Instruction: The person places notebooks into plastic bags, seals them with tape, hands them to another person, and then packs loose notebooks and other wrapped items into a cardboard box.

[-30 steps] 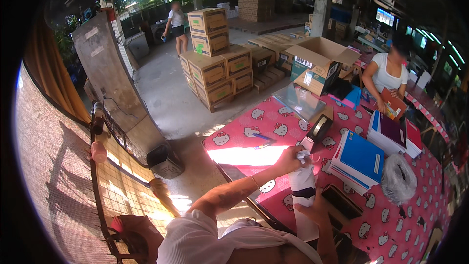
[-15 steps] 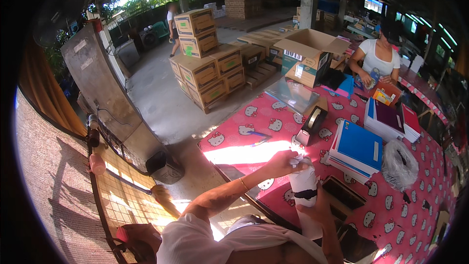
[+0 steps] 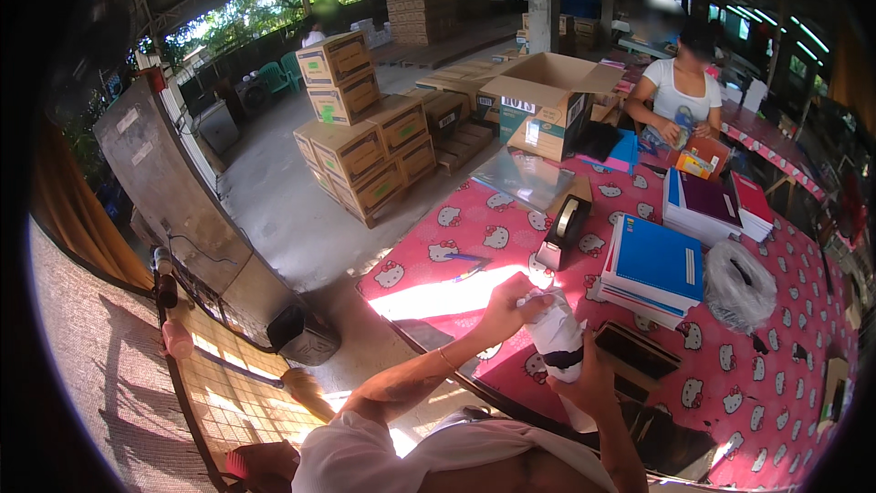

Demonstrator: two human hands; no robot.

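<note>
Over the near edge of the pink table I hold a long white wrapped bundle (image 3: 555, 330) with a black band around its middle; what it is inside cannot be seen. My left hand (image 3: 507, 308) pinches the crumpled white wrapping at its upper end. My right hand (image 3: 589, 376) is closed around the bundle near the black band. The bundle's lower end runs down towards my body, partly behind my right hand. Just beyond it stands a black tape dispenser (image 3: 563, 233), and a stack of blue-covered notebooks (image 3: 659, 260) lies to the right.
Pink patterned cloth covers the table (image 3: 429, 256). A dark open box (image 3: 636, 353) and a clear plastic roll (image 3: 741, 288) lie to the right. At the far side stand an open carton (image 3: 538, 119) and a co-worker (image 3: 680, 96). Stacked cartons (image 3: 351, 141) stand on the floor.
The bundle's upper end has tipped slightly left, with my left hand moving along with it. My right hand stays wrapped around it. The whole view has shifted a little.
</note>
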